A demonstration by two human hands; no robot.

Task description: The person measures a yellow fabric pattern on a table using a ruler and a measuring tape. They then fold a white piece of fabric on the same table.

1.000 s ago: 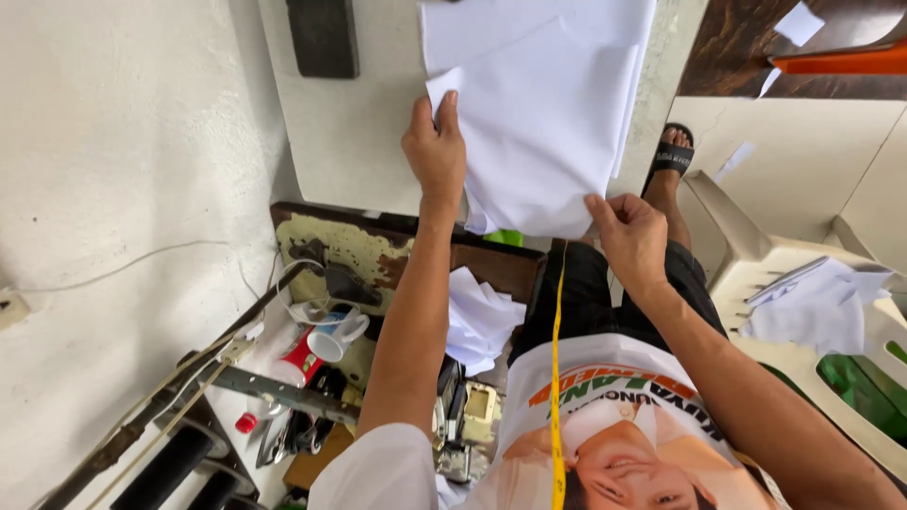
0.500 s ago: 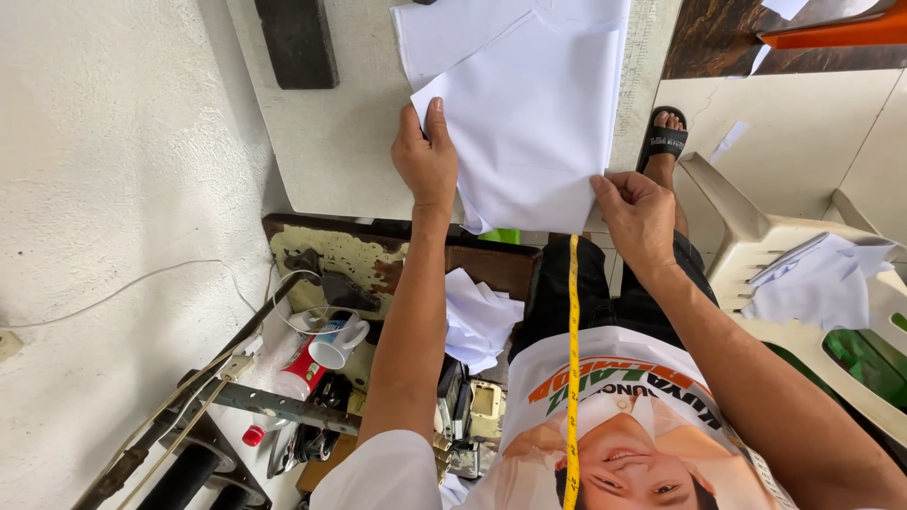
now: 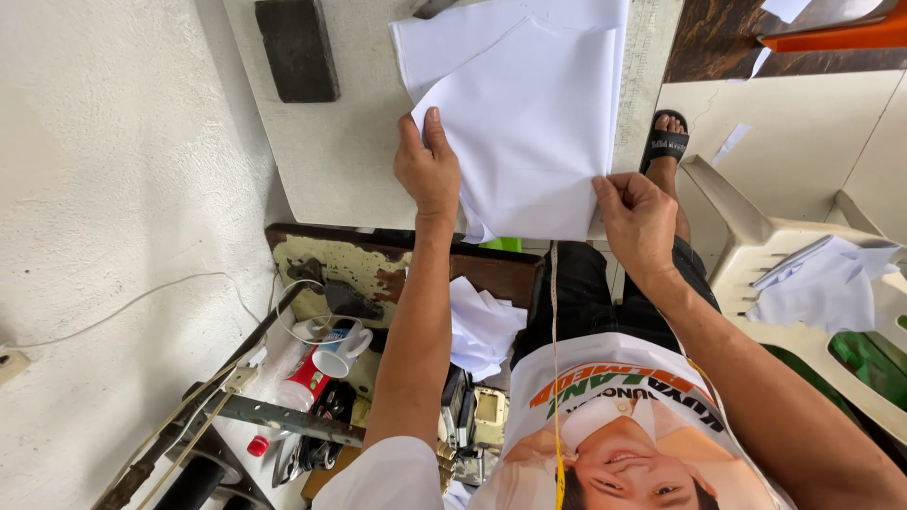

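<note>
A large piece of white fabric (image 3: 529,123) lies folded on a grey board (image 3: 331,161) in front of me. My left hand (image 3: 430,170) rests on its left edge, fingers on top and thumb tucked at the fold. My right hand (image 3: 638,222) pinches the near right corner of the fabric. A yellow measuring tape (image 3: 555,359) hangs down my chest between my arms.
A dark rectangular block (image 3: 298,47) sits on the board at the far left. Below it is a worn sewing table (image 3: 331,255) with white cloth scraps (image 3: 482,326), a mug (image 3: 340,349) and a red bottle (image 3: 302,382). A white plastic chair (image 3: 746,236) on the right holds more white cloth (image 3: 822,283).
Both hands have kept hold of the fabric. The left hand has slid a little nearer along the edge, and the near edge of the fabric now lies straighter between the hands.
</note>
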